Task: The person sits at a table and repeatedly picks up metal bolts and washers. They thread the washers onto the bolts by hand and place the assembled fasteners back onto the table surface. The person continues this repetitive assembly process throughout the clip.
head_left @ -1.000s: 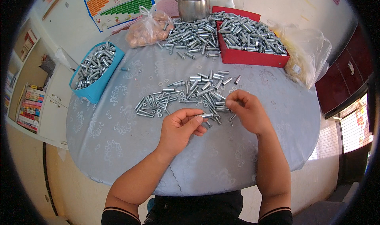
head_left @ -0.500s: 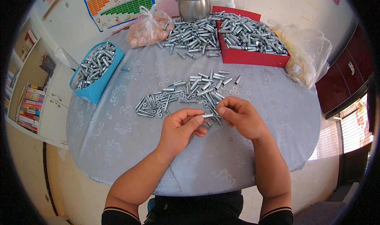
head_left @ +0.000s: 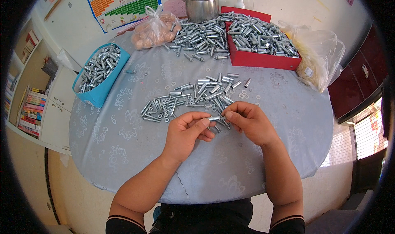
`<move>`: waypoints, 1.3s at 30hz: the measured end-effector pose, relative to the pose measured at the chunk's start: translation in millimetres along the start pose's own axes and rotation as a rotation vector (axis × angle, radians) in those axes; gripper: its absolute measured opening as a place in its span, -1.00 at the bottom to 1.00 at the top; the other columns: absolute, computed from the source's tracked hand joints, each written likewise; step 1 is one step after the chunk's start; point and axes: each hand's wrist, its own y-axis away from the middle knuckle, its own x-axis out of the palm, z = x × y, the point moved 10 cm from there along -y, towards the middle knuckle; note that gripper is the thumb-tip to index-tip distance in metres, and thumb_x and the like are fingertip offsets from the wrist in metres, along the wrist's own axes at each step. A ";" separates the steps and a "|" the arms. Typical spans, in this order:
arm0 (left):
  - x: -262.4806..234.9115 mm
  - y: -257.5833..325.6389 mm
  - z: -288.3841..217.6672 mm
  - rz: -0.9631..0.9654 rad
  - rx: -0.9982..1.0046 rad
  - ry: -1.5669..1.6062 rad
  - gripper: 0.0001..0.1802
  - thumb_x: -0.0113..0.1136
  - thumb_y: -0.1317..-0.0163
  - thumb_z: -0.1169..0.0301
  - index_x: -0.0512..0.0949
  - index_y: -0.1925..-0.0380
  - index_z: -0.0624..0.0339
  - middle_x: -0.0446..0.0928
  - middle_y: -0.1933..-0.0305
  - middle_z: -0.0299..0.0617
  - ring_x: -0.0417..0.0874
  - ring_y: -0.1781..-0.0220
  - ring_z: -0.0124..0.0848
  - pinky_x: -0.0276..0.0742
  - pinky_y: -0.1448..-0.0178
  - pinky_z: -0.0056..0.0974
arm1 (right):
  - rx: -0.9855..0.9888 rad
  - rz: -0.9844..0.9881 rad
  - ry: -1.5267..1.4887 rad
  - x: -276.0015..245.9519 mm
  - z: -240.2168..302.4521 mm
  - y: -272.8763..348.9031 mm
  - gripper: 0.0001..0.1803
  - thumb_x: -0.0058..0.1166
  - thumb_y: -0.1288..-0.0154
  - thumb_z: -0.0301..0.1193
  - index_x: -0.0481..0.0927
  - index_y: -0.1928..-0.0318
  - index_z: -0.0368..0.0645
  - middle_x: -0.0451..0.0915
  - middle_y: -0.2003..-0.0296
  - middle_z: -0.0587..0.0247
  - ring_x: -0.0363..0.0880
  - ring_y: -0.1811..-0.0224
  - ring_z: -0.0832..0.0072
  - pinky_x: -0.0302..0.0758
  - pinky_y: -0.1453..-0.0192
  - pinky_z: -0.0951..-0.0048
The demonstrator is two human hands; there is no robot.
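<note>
My left hand (head_left: 186, 129) pinches a silvery metal expansion bolt (head_left: 214, 118) between thumb and fingers, holding it roughly level above the table. At the bolt's right end, the thumb and forefinger of my right hand (head_left: 252, 122) are closed together; any nut or washer between them is hidden. Just beyond my hands lies a loose spread of metal sleeves (head_left: 212, 96), with bolts (head_left: 151, 118) and nuts (head_left: 166, 120) at its left side. Several flat washers (head_left: 245, 96) are scattered to the right of the sleeves.
A blue container (head_left: 92, 97) of metal pieces stands at the left. Along the back are a bag of round brown items (head_left: 150, 34), a steel pot (head_left: 201, 5), a heap of assembled bolts (head_left: 199, 38), a red box (head_left: 263, 61) full of them, and a clear plastic bag (head_left: 319, 57).
Both hands have shifted very slightly, and the bolt between them has moved a little upward in the picture. The loose parts on the table look the same.
</note>
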 end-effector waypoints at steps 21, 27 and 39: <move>5.8 2.3 -2.2 0.032 0.030 -0.132 -0.68 0.07 -0.36 0.48 0.49 -0.07 0.38 0.65 0.09 0.02 0.73 0.23 -0.28 0.70 0.20 -0.32 | -0.168 -0.192 0.064 -7.4 12.1 1.7 -0.83 0.22 -0.23 -0.52 0.66 0.15 -0.28 0.63 0.37 0.39 0.51 0.35 0.71 0.46 0.26 0.64; 0.1 0.9 -2.8 0.014 0.013 -0.028 -0.68 0.07 -0.37 0.46 0.49 -0.08 0.35 0.65 0.10 0.00 0.73 0.25 -0.31 0.69 0.22 -0.32 | -0.204 -0.363 -0.015 -32.1 21.6 6.7 -0.85 0.18 -0.28 -0.49 0.67 0.16 -0.24 0.63 0.40 0.41 0.45 0.45 0.75 0.39 0.39 0.66; -4.2 -0.7 -1.7 -0.010 0.046 -0.041 -0.71 0.07 -0.34 0.48 0.52 -0.03 0.33 0.66 0.15 -0.02 0.71 0.33 -0.38 0.69 0.26 -0.32 | -0.398 -0.793 0.052 -93.5 39.8 32.1 -0.83 0.15 -0.31 -0.41 0.64 0.20 -0.28 0.63 0.41 0.33 0.41 0.52 0.72 0.34 0.44 0.66</move>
